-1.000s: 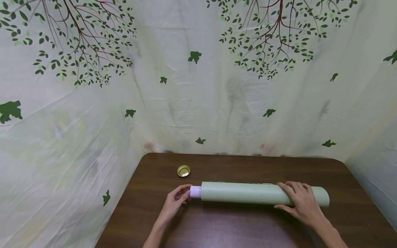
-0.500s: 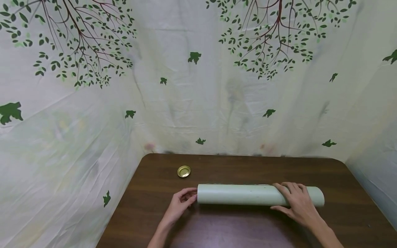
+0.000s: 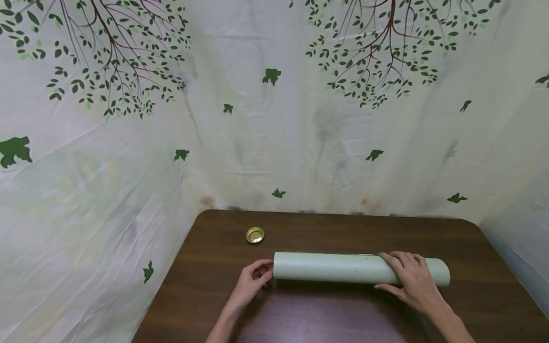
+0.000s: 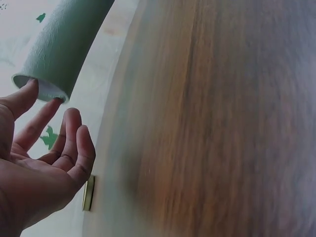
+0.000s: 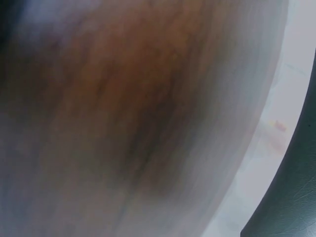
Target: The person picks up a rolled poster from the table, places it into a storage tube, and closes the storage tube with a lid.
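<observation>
A pale green cylindrical tube (image 3: 326, 267) lies lengthwise across the table in the head view. My right hand (image 3: 411, 276) grips it near its right end, fingers over the top and thumb on the near side. At the tube's left end is my left hand (image 3: 253, 281). The left wrist view shows that hand's thumb (image 4: 29, 94) and index finger touching the rim of the tube's open end (image 4: 47, 91), the other fingers loosely bent. Nothing purple shows outside the tube. Only a dark green strip of the tube (image 5: 291, 197) appears in the right wrist view.
A small round gold lid (image 3: 255, 235) lies on the brown wooden table (image 3: 326, 314), behind the left hand. Pale cloth with printed branches and leaves (image 3: 274, 133) hangs behind the table and along its sides.
The short purple cylinder that stuck out of the tube's left end has gone inside it. My left hand moved right with it, and the tube and right hand shifted slightly left.
</observation>
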The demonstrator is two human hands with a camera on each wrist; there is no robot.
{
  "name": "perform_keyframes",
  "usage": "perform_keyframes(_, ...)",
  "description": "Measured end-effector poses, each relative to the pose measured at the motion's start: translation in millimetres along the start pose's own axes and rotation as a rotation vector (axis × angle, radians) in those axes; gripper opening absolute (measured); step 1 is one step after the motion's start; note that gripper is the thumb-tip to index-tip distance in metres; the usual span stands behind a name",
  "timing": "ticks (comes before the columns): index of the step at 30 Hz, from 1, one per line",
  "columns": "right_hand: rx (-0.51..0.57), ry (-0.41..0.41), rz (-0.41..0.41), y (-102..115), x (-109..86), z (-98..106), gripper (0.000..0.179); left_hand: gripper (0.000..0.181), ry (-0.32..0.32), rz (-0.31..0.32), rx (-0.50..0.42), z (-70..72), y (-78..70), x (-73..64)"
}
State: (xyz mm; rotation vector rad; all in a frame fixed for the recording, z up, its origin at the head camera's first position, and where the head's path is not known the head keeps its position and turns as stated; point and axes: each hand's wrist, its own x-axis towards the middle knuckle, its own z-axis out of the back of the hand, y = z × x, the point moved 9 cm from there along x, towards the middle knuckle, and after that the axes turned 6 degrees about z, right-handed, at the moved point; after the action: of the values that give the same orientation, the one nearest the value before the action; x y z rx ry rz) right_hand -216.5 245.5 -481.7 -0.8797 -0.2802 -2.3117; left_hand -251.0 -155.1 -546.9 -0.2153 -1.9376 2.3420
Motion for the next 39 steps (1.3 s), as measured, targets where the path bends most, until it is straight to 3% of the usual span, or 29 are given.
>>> perform_keyframes(9, -0.015, -0.002, -0.019, -6, -4.7, 5, 0.084, 0.038, -0.086, 0.058, 0.032, 31.7, 7.7, 3.9)
perform_keyframes(16, -0.024, 0.000, -0.024, -10, -6.1, 7, 0.086, 0.046, -0.186, 0.091, 0.164, 68.2, 15.2, 14.6)
perform_keyframes(21, -0.027, 0.000, -0.025, -11, -6.2, 7, 0.086, 0.054, -0.220, 0.111, 0.252, 84.0, 19.4, 24.3)
perform_keyframes(30, -0.027, 0.011, -0.038, -14, -7.0, 5, 0.086, 0.062, -0.264, 0.115, 0.331, 94.8, 23.0, 53.4)
perform_keyframes(39, -0.029, 0.006, -0.038, -16, -6.6, 5, 0.086, 0.073, -0.262, 0.078, 0.517, 87.0, 16.5, 89.6)
